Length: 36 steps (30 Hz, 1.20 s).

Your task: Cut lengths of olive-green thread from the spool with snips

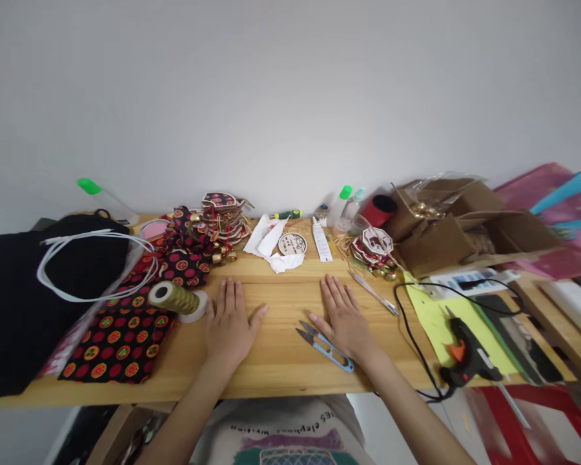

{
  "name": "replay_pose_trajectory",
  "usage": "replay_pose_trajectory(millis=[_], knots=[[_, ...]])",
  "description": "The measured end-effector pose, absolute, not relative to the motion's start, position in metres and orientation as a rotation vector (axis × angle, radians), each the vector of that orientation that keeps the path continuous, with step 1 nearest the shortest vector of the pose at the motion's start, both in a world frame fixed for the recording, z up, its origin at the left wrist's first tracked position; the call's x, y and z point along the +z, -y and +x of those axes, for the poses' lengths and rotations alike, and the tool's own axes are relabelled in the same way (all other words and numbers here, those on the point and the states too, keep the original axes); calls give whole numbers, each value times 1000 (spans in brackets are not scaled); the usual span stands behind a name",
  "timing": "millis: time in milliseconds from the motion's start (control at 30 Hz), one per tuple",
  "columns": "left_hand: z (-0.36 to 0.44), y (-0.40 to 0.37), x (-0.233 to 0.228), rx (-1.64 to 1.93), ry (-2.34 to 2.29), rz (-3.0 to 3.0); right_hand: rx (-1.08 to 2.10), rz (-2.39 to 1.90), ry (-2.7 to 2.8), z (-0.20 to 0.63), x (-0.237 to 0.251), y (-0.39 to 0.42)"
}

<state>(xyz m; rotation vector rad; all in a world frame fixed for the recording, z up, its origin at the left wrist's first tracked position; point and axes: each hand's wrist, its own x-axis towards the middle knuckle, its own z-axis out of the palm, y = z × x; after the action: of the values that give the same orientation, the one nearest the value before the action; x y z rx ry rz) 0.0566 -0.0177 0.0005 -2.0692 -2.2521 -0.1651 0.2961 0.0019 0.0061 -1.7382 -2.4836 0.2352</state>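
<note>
1. Left hand (228,323): flat on the wooden tabletop (281,361), palm down, fingers spread, gripping nothing.
2. Right hand (345,318): likewise flat and empty, fingers extended toward the wall.
3. Thread snips (325,346): lying on the tabletop, touching or just under the right thumb side, blades pointing left, blue handle end near the wrist. Judged light, rigid and sharp at the tips; best taken by the blue sprung handle, away from the blades.
4. Spool of olive-gold thread (178,298): on its side just left of the left hand, partly on the patterned black fabric (121,336). Likely to roll.
5. Tweezers (374,294): just right of the right hand, apart from it.
6. Hot glue gun (467,358): further right on a yellow-green sheet (433,323), black cord trailing.
7. Rear of table: stacked embroidered ornaments with bells (223,219), open cardboard boxes (465,232).
</note>
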Motion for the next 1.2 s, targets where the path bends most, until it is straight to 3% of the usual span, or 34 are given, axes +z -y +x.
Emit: replay_pose_trajectory(millis=[867, 1200], knots=[[60, 16, 3, -152, 2293, -2059, -35, -1784, 2372, 315, 9, -6], [59, 17, -2, -198, 2263, -2035, -256, -1904, 2424, 331, 39, -42]])
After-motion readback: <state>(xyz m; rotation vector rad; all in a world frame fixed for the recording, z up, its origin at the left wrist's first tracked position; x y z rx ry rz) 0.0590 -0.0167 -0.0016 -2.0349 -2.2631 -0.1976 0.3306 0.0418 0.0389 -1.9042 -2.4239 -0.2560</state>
